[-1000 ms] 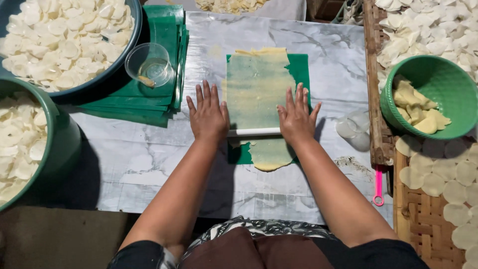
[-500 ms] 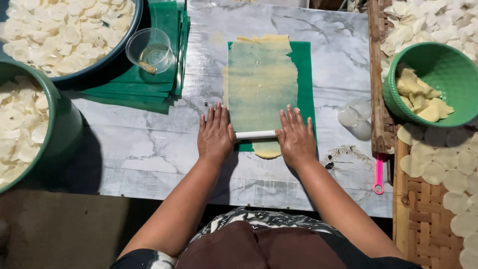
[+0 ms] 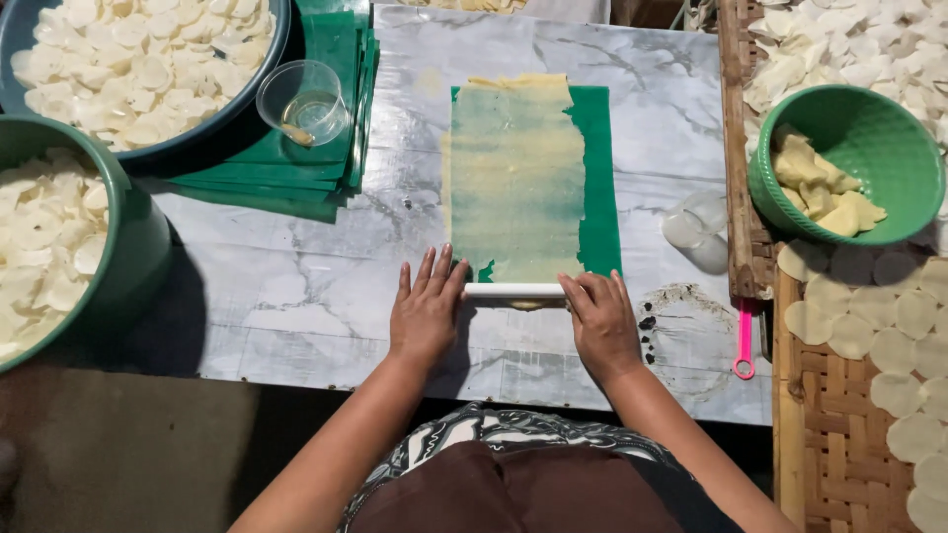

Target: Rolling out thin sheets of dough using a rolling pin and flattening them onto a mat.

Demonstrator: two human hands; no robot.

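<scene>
Roller (image 3: 513, 291): ends covered by both palms.
Blue basin (image 3: 237, 94): cut off at the top edge.
Green tub (image 3: 138, 247): cropped at left.
Woven tray (image 3: 839, 434): runs off right and bottom.

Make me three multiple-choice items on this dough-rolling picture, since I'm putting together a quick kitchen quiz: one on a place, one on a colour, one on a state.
1. Where is the white roller?
A. At the near end of the dough sheet
B. Inside the green bowl
C. On the woven tray

2. What colour is the mat under the dough?
A. Red
B. Green
C. White

3. How do the hands rest on the roller?
A. Clenched in fists
B. Lifted clear of it
C. Flat, with fingers stretched out

Answers:
1 A: the roller lies across the sheet's end nearest the person.
2 B: green shows along the sheet's right edge.
3 C: the left hand and right hand lie open, one on each end of the roller.
</scene>
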